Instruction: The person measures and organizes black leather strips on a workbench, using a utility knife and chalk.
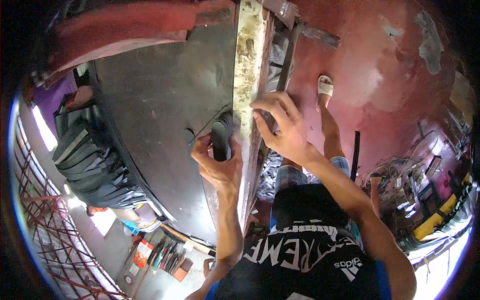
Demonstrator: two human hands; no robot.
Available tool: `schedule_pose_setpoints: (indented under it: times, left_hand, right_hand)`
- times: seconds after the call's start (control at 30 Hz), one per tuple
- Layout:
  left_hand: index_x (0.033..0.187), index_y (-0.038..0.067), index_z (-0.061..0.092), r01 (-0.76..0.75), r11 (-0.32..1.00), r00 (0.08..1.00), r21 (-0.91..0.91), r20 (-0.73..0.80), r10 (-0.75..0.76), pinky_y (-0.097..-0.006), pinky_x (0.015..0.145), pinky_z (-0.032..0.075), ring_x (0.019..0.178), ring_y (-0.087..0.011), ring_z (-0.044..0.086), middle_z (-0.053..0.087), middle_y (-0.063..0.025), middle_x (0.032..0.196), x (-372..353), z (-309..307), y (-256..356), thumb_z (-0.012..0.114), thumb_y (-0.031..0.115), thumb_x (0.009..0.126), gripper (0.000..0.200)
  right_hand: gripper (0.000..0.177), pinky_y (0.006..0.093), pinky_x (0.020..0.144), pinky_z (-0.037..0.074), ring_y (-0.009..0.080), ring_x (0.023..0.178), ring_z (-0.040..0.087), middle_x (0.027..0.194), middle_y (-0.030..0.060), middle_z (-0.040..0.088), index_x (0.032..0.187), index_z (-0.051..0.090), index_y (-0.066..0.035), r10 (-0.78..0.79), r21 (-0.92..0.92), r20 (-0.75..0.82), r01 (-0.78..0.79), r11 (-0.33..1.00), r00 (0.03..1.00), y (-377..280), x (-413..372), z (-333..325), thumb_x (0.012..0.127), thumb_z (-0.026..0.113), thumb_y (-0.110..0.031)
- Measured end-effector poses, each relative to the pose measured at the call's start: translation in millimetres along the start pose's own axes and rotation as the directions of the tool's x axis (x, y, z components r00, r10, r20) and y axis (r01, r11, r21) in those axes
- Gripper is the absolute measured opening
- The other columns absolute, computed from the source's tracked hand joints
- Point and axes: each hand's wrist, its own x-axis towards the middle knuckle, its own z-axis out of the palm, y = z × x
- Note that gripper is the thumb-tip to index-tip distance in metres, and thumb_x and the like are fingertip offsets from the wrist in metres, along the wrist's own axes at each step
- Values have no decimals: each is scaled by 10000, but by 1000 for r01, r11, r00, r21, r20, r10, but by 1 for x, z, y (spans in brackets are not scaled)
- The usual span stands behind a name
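My left hand (220, 162) is closed around a small stack of black, round-ended flat pieces (222, 132), thumb on one side and fingers on the other. The stack stands above the dark tabletop, close to the pale wooden edge beam (248, 55). Over that beam, to the right of the stack, hovers my right hand (284, 127). Its thumb and forefinger tips come together in a pinch, and whatever may be between them is too small to make out. A single black rounded piece (189, 135) lies on the table left of my left hand, beside a thin dark line.
The dark tabletop (155, 95) stretches left of the beam. Many black strips (92, 165) hang in a bundle along its far side. A red curved surface (125, 30) borders the top. Cables and tools (415, 185) lie on the red floor (370, 85) at right.
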Motion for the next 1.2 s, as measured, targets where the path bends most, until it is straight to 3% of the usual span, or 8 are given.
schedule_pose_setpoints:
  times: [0.13, 0.27, 0.67, 0.83, 0.93, 1.03, 1.2]
  left_hand:
    - [1153, 15, 432, 40, 999, 999, -37, 20, -39, -404, 914, 496, 965, -280, 603, 578, -160, 1064, 1, 1, -1, 826, 51, 692, 608]
    - [1142, 11, 427, 83, 996, 995, -31, 62, -81, -395, 901, 524, 985, -301, 637, 592, -194, 1107, 4, -3, 4, 852, 58, 701, 613]
    - [1111, -12, 443, -15, 999, 1000, -32, 8, 16, -395, 887, 536, 985, -289, 627, 569, -187, 1134, 14, 2, 8, 855, 8, 674, 601]
    - [1219, -29, 444, 69, 993, 997, -101, 24, -67, -382, 853, 535, 970, -281, 632, 572, -179, 1166, 13, -5, 6, 879, 27, 672, 701]
    - [1262, -26, 450, -25, 998, 999, -57, 46, 28, -368, 828, 531, 951, -276, 641, 567, -183, 1211, 15, -6, 6, 880, 28, 677, 728]
    - [1270, -22, 452, -28, 998, 998, -58, 52, 31, -358, 809, 528, 924, -269, 646, 567, -192, 1236, 18, -8, 12, 873, 21, 680, 726]
    - [1315, 42, 433, -3, 999, 998, -37, 56, 5, -326, 852, 497, 968, -220, 607, 614, -136, 1104, 19, -12, 16, 853, 9, 697, 748]
  right_hand:
    - [287, 392, 739, 506, 324, 869, 615, 973, 154, 585, 1087, 661, -81, 0, 66, -67, 5, 998, 998, 6, -5, 12, 810, 715, -24]
    - [310, 403, 728, 493, 324, 854, 596, 957, 153, 580, 1098, 647, -80, -5, 65, -69, 9, 998, 998, 9, -7, 14, 802, 709, -9]
    - [322, 405, 737, 510, 309, 865, 605, 941, 143, 586, 1099, 634, -85, -14, 68, -59, 18, 998, 998, 9, -4, 13, 794, 695, -2]
    - [305, 410, 735, 505, 325, 856, 589, 909, 140, 572, 1094, 631, -92, -18, 56, -27, 19, 998, 999, 11, -4, 12, 801, 690, -33]
    - [301, 412, 711, 499, 320, 823, 584, 889, 131, 568, 1088, 628, -101, 6, 65, -3, -5, 998, 1000, 6, 0, 7, 800, 688, -39]
    - [303, 414, 687, 496, 310, 797, 587, 881, 121, 570, 1084, 626, -117, 8, 84, -6, -7, 996, 1000, 7, 0, 7, 797, 688, -42]
    - [315, 412, 672, 498, 306, 777, 587, 873, 115, 562, 1082, 624, -134, 25, 98, -2, -25, 995, 1000, 8, -1, 8, 788, 691, -43]
